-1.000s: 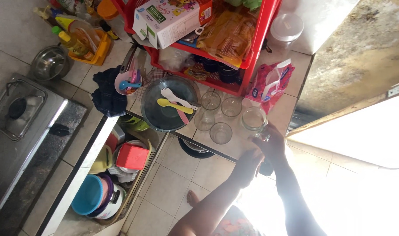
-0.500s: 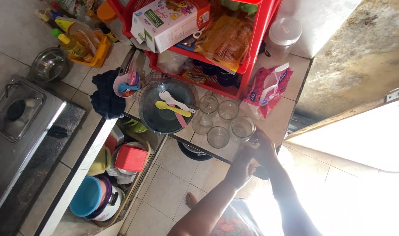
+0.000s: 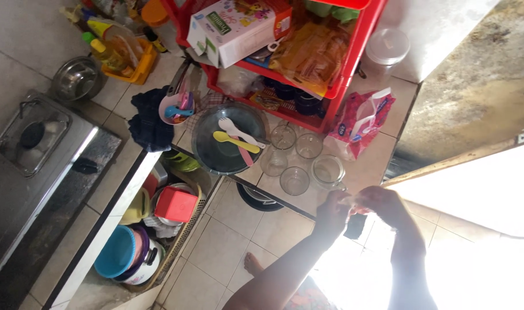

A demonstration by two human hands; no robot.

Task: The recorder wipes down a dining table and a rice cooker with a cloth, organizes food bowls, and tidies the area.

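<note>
My left hand [image 3: 332, 212] and my right hand [image 3: 385, 205] meet just off the front edge of the tiled counter [image 3: 382, 155]. Both pinch a small pale thing [image 3: 350, 200] between their fingertips; I cannot tell what it is. Right above the hands stands an empty glass jar [image 3: 328, 171], untouched. To its left are several clear drinking glasses [image 3: 294, 180]. Further left, a dark glass bowl [image 3: 207, 155] holds a white fork, a yellow spoon [image 3: 232, 140] and a pink spoon.
A red rack [image 3: 336, 80] with a carton and packets stands at the back, a pink bag [image 3: 362, 120] and a lidded plastic jar [image 3: 388, 49] beside it. A gas stove [image 3: 32, 138] is at left. The lower shelf holds a red box [image 3: 174, 205] and blue tub [image 3: 117, 259].
My right hand has let go of the glass jar and drawn back off the counter. Both hands now meet on a small pale thing. The view has shifted slightly.
</note>
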